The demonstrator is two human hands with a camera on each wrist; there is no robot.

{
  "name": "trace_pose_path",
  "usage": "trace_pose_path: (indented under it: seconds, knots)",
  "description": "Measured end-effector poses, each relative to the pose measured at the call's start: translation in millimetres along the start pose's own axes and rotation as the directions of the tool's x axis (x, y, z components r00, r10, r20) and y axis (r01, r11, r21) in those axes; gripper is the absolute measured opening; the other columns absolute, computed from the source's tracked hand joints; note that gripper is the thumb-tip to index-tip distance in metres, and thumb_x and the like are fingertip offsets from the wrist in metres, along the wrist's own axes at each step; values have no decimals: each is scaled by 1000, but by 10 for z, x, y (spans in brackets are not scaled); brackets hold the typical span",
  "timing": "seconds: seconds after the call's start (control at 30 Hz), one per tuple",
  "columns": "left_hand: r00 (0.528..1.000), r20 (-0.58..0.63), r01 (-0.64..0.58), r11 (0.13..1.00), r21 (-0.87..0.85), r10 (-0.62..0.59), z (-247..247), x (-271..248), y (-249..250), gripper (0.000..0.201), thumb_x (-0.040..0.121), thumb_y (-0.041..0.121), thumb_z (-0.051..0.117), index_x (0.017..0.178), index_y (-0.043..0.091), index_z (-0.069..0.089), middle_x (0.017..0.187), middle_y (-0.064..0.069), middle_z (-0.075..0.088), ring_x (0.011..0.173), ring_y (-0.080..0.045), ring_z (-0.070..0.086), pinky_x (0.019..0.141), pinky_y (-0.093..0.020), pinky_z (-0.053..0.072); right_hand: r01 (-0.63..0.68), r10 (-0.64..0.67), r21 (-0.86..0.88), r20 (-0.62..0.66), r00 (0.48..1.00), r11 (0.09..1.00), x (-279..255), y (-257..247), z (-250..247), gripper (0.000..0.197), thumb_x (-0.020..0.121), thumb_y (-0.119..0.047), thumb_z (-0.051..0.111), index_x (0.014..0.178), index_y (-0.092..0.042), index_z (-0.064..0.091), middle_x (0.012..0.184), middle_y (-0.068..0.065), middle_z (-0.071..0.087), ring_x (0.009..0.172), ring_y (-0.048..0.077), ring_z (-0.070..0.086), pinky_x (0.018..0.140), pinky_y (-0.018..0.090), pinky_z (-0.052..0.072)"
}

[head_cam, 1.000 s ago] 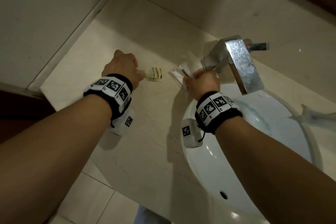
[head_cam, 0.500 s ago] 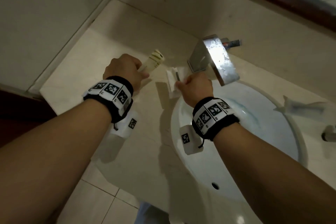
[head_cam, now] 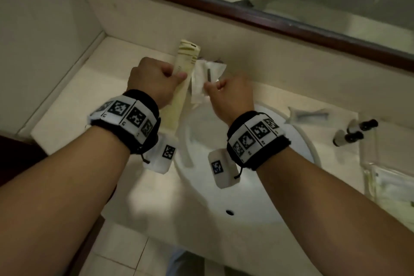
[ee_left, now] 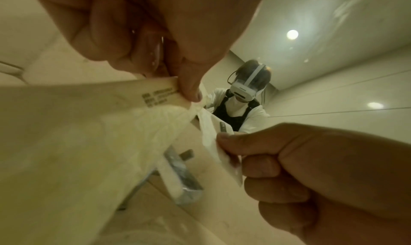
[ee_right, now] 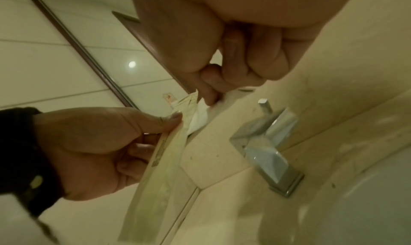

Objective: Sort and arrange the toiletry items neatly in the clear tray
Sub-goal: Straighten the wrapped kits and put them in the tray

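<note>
My left hand [head_cam: 154, 78] is curled round a long cream packet [head_cam: 182, 83], and my right hand [head_cam: 226, 94] pinches a thin white sachet [head_cam: 207, 76] between thumb and finger. Both are held up over the basin [head_cam: 246, 204], the packets touching. The clear tray [head_cam: 367, 177] lies well apart, on the counter to my right. I judge the sachet is the risk: a light pinch on slick film could slip and drop it into the basin during the carry across.
</note>
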State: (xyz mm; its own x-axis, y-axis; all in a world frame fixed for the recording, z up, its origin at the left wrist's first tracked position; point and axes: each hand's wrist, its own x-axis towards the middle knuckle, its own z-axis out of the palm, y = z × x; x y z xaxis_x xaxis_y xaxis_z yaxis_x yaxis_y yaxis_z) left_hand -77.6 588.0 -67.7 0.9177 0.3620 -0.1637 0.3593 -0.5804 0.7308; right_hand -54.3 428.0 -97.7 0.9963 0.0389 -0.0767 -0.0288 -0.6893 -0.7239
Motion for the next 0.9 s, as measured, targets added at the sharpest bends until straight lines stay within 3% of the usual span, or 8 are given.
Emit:
trace_pose_path:
  seconds: [0.13, 0.33, 0.43, 0.53, 0.6, 0.67, 0.77, 0.9]
  knots:
    - [996, 7, -91, 996, -16, 91, 291, -237, 418, 27, 90, 44, 68, 98, 20, 79, 98, -2, 77, 93, -19, 70, 83, -29, 54, -51, 59, 89, -83, 995, 995, -195, 249, -520, 38, 88, -30, 66, 61, -3, 66, 57, 6, 62, 60, 22, 62, 56, 27, 46]
    - [962, 147, -223, 972, -69, 231, 1092, -650, 1209, 31, 95, 37, 63, 88, 11, 76, 87, -9, 75, 72, -16, 68, 56, -22, 50, -192, 240, 199, -254, 937, 961, -539, 953, -1471, 32, 88, -32, 67, 72, -5, 72, 74, 7, 72, 74, 20, 67, 71, 28, 52]
    - [922, 247, -285, 955, -88, 298, 1624, -912, 1586, 26, 97, 35, 61, 90, 15, 76, 89, -4, 74, 67, -7, 62, 41, -9, 40, -243, 324, 254, -354, 877, 936, -754, 1463, -1934, 34, 88, -31, 67, 73, -1, 72, 73, 9, 73, 71, 23, 69, 68, 29, 55]
    - [871, 348, -342, 936, -78, 347, 2180, -1223, 1931, 24, 98, 35, 59, 83, 21, 73, 77, 5, 69, 62, -1, 56, 45, -11, 36, -313, 409, 280, -414, 813, 907, -1005, 1980, -2351, 40, 89, -28, 67, 60, -1, 64, 57, 4, 61, 58, 21, 60, 60, 24, 41]
    - [829, 413, -385, 920, -67, 377, 2538, -1444, 2134, 26, 98, 34, 59, 77, 24, 68, 69, 9, 63, 59, -1, 54, 47, -12, 36, -360, 465, 303, -441, 768, 882, -1181, 2305, -2596, 45, 89, -28, 67, 50, -8, 52, 47, 0, 50, 53, 20, 55, 60, 28, 44]
    - [796, 465, -411, 910, -55, 388, 2879, -1658, 2294, 24, 97, 35, 60, 79, 24, 69, 70, 8, 64, 63, -9, 59, 56, -20, 42, -397, 517, 338, -457, 724, 853, -1357, 2647, -2800, 42, 89, -28, 67, 55, -4, 58, 53, 6, 58, 60, 25, 62, 66, 34, 54]
    - [744, 544, -449, 893, -24, 389, 3350, -1948, 2420, 26, 97, 35, 60, 83, 17, 72, 76, -1, 68, 76, -24, 64, 70, -30, 50, -472, 606, 380, -466, 644, 795, -1630, 3169, -3034, 38, 88, -30, 68, 58, -7, 61, 58, 5, 61, 68, 27, 65, 66, 31, 51]
    - [662, 652, -493, 870, 6, 371, 3846, -2254, 2482, 23, 99, 34, 56, 90, 18, 71, 79, 0, 65, 75, -20, 63, 67, -27, 48, -575, 706, 412, -454, 543, 707, -1963, 3703, -3243, 43, 89, -30, 67, 51, -15, 55, 50, -4, 51, 57, 18, 56, 66, 24, 42]
